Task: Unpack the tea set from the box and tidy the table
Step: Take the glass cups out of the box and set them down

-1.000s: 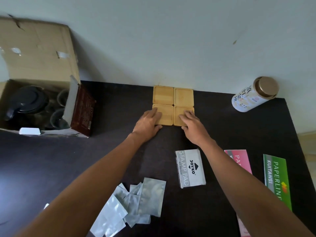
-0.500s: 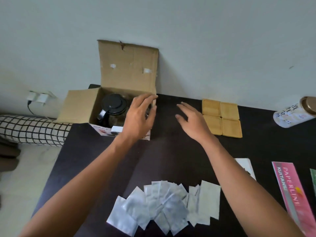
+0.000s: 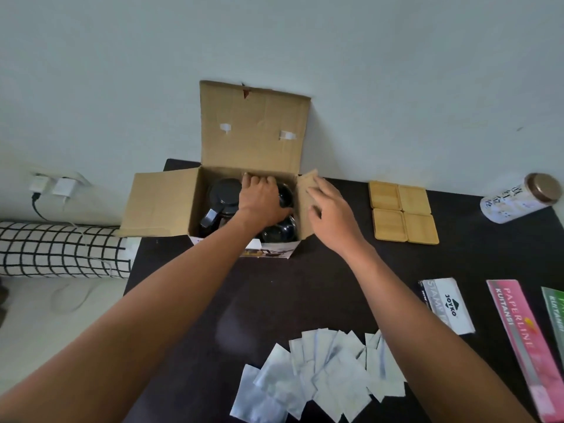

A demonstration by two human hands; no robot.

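Note:
An open cardboard box [image 3: 253, 132] stands at the table's far edge against the wall, lid flap upright. Inside are a black-lidded glass teapot [image 3: 224, 193] on the left and dark glass cups [image 3: 279, 232] on the right. My left hand [image 3: 262, 201] reaches down into the box over the cups, fingers curled at the back wall; whether it grips a cup is hidden. My right hand [image 3: 332, 218] is spread, fingers against the box's right side flap [image 3: 305, 190]. To the right of the box, several square bamboo coasters [image 3: 403, 215] lie in a block.
On the dark table [image 3: 274, 300]: a lying jar [image 3: 518, 199] at far right, a stamp pad box [image 3: 448, 303], pink [image 3: 518, 331] and green [image 3: 555, 309] receipt books, and silver sachets [image 3: 320, 374] near me. A checked pillow [image 3: 61, 248] lies off the left edge.
Both hands left the coasters and moved left to the box. My left hand went down inside it; my right hand reached the side flap. The view swung left.

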